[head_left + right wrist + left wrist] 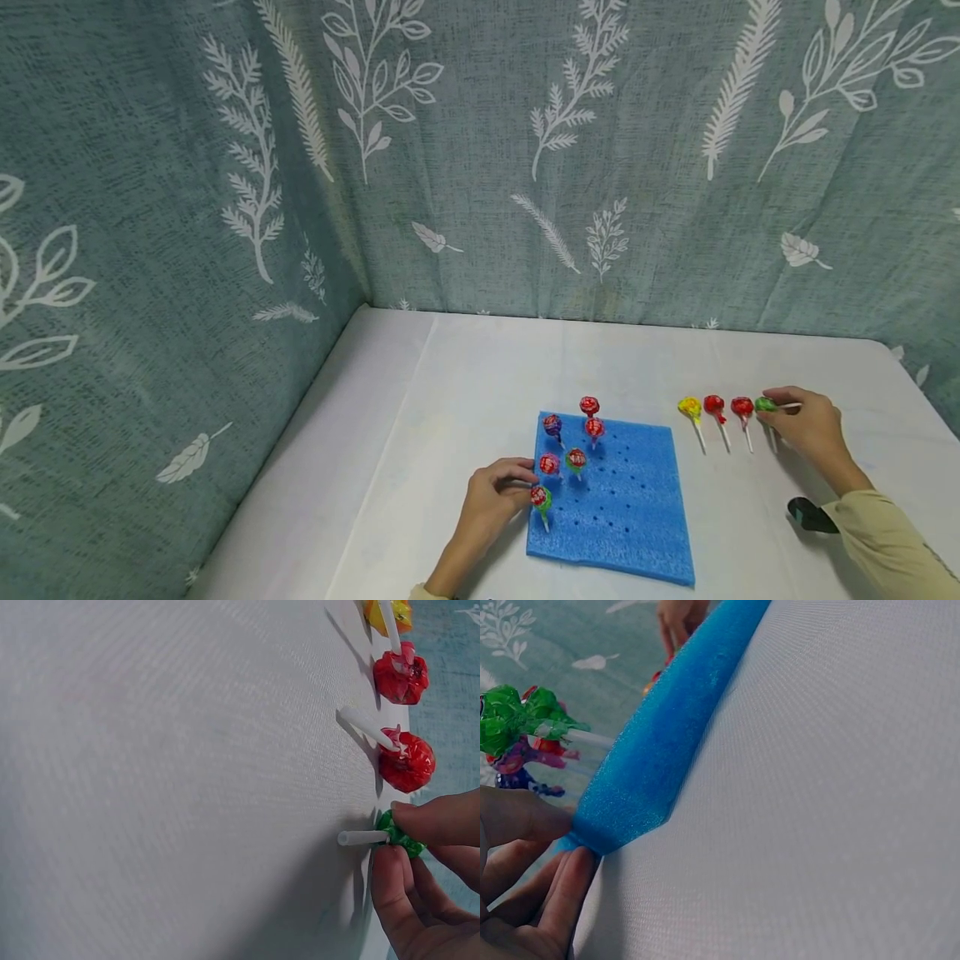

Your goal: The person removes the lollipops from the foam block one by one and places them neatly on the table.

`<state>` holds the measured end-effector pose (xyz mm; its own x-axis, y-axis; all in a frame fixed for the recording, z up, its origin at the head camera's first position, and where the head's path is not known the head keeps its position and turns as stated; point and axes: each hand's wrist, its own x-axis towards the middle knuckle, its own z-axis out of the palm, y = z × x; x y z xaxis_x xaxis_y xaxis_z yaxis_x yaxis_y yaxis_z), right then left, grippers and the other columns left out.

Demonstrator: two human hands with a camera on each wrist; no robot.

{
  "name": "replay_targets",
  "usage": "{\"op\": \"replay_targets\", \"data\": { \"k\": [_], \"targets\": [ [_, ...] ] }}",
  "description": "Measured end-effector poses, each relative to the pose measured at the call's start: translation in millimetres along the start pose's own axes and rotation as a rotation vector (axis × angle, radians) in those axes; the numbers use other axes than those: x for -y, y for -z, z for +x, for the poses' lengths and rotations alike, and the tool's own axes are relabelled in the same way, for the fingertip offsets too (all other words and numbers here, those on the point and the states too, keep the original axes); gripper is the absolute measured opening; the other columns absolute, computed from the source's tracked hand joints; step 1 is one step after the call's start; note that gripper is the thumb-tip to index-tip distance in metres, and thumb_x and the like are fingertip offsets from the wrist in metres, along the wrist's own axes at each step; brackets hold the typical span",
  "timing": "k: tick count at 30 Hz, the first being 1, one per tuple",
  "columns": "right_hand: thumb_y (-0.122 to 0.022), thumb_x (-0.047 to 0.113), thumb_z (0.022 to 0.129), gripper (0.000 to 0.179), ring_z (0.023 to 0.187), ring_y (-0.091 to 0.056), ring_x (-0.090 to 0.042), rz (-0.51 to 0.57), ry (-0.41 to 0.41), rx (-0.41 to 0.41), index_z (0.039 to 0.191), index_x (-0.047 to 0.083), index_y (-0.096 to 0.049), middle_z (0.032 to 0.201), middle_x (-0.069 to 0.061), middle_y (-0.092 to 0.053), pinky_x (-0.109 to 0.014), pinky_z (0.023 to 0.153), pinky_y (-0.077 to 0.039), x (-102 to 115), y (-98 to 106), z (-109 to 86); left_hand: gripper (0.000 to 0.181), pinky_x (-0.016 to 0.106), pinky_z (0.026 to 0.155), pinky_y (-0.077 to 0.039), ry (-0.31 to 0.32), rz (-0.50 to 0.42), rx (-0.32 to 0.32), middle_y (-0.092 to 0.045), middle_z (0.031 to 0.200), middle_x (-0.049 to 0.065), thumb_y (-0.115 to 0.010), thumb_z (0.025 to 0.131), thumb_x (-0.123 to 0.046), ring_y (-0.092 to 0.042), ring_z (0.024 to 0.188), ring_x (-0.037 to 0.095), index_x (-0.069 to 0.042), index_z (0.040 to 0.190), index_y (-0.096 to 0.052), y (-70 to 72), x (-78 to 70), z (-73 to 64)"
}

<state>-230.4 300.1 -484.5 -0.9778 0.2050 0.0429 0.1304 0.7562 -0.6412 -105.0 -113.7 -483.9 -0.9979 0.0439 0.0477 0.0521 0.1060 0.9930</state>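
Observation:
My right hand (pixel 810 425) pinches a green-wrapped lollipop (pixel 397 834) by its head, between thumb and fingers. Its white stick points out toward the near side. Beside it lie two red lollipops (pixel 742 407) and a yellow lollipop (pixel 689 407) in a row on the table. With thumb and fingers my left hand (pixel 491 496) holds the left edge of a blue foam board (pixel 645 533). Several lollipops stand upright in the board's left part. Among them, a red-and-green lollipop (pixel 541 497) is nearest to the left hand, and a purple lollipop (pixel 552 425) stands near the far corner.
Rows of small holes dot the blue board. A black object (pixel 810 515) is by the right sleeve (pixel 885 533). The white table (pixel 420 400) backs onto a green curtain (pixel 480 208) with pale leaf prints, which also hangs along the left side.

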Motion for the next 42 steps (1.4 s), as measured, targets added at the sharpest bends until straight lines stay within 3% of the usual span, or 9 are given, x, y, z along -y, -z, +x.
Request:
{"op": "replay_targets", "data": {
  "k": [18, 25, 32, 36, 42],
  "targets": [
    [-0.065, 0.01, 0.084, 0.038, 0.091, -0.052, -0.042, -0.001, 0.058, -0.004, 0.115, -0.01, -0.057, 0.11, -0.032, -0.054, -0.027, 0.052, -0.047, 4.5, 5.9, -1.8, 0.015, 0.022, 0.078, -0.053, 0.017, 0.031, 0.001, -0.063, 0.11, 0.022, -0.067, 0.07, 0.012, -0.063, 0.099, 0.032, 0.009, 0.085, -0.069, -0.7, 0.2, 2.1],
    [-0.065, 0.014, 0.087, 0.034, 0.091, -0.052, -0.041, 0.01, 0.13, -0.042, 0.112, -0.008, -0.06, 0.107, -0.03, -0.057, -0.031, 0.057, -0.045, 9.2, 9.9, -5.3, 0.017, 0.021, 0.078, -0.053, 0.021, 0.022, 0.006, -0.063, 0.111, 0.023, -0.067, 0.07, 0.012, -0.063, 0.099, 0.033, 0.009, 0.086, -0.07, -0.6, -0.4, 1.2],
    [-0.066, 0.031, 0.088, 0.034, 0.089, -0.055, -0.031, 0.004, 0.233, -0.121, 0.11, 0.005, -0.065, 0.105, -0.018, -0.062, -0.029, 0.059, -0.046, -27.8, -8.9, 17.7, 0.018, 0.017, 0.075, -0.052, 0.013, 0.033, 0.012, -0.062, 0.111, 0.023, -0.066, 0.071, 0.012, -0.063, 0.098, 0.034, 0.01, 0.088, -0.07, -0.7, -2.1, 0.3],
    [-0.061, 0.042, 0.089, 0.041, 0.095, -0.055, -0.032, 0.018, 0.251, -0.108, 0.113, 0.01, -0.064, 0.11, -0.013, -0.061, -0.031, 0.064, -0.046, -45.1, -20.9, 28.6, 0.019, 0.018, 0.074, -0.053, 0.023, 0.038, 0.012, -0.062, 0.111, 0.024, -0.065, 0.071, 0.012, -0.064, 0.096, 0.034, 0.01, 0.09, -0.07, -1.2, -3.1, -0.2],
    [-0.061, 0.043, 0.089, 0.038, 0.093, -0.056, -0.027, 0.025, 0.284, -0.116, 0.113, 0.015, -0.064, 0.109, -0.008, -0.06, -0.023, 0.062, -0.048, -30.6, -24.5, 20.0, 0.02, 0.019, 0.075, -0.053, 0.021, 0.037, 0.013, -0.062, 0.112, 0.024, -0.065, 0.072, 0.012, -0.064, 0.096, 0.034, 0.01, 0.091, -0.07, -0.6, -3.0, -0.8]
  ]
}}
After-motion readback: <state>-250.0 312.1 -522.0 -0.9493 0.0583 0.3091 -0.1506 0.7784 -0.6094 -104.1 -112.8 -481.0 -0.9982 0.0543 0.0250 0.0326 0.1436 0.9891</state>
